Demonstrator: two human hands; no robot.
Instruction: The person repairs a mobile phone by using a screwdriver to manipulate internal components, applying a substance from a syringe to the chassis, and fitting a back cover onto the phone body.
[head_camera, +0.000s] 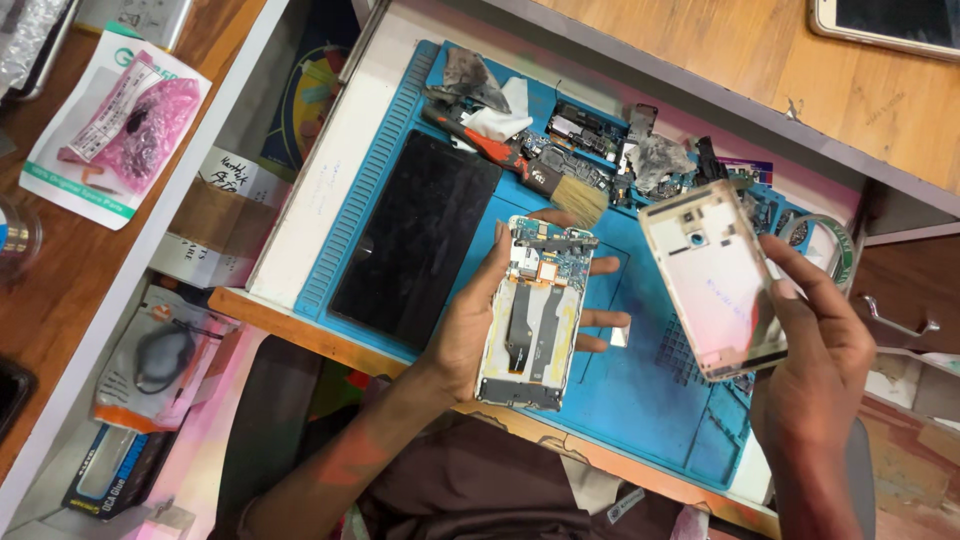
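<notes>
My left hand (470, 325) cradles an opened phone body (535, 310), its circuit board and flex cable facing up, above the blue repair mat (640, 390). To the right, my right hand (815, 345) grips a pale phone back cover (712, 285) by its right edge, inner side up and tilted. The two parts are apart, with a gap of mat between them.
A black screen panel (415, 240) lies on the mat's left. A brush (575, 195), a red-handled tool (480, 140), small boards and crumpled scraps crowd the mat's far edge. A tape roll (835, 250) sits far right. Packets lie on the wooden surface left.
</notes>
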